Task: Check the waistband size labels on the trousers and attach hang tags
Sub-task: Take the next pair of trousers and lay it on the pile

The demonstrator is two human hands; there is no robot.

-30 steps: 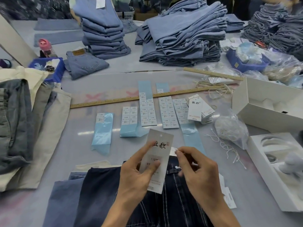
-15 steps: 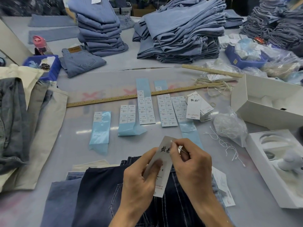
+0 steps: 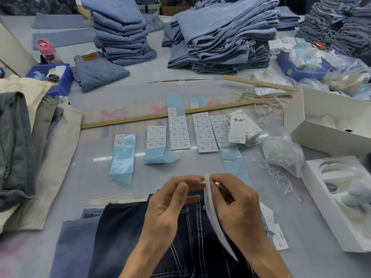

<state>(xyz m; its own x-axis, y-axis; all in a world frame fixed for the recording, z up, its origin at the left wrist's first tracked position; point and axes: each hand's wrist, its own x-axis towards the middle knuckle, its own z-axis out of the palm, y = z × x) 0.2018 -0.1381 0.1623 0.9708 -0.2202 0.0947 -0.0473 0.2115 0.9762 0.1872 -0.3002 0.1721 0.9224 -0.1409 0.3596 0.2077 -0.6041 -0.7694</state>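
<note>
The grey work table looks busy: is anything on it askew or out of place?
Mostly orderly. Loose white strings trail out of the clear plastic bag, and one pale blue sticker backing strip is crumpled at its bottom end.

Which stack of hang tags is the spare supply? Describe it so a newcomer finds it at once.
Start at the long wooden ruler lying across the table. Just below its right end, beside the rightmost sheet of size stickers, sits the stack of hang tags. Unlike the flat sheets, it is a fanned pile of white cards with black brush characters on top.
</note>
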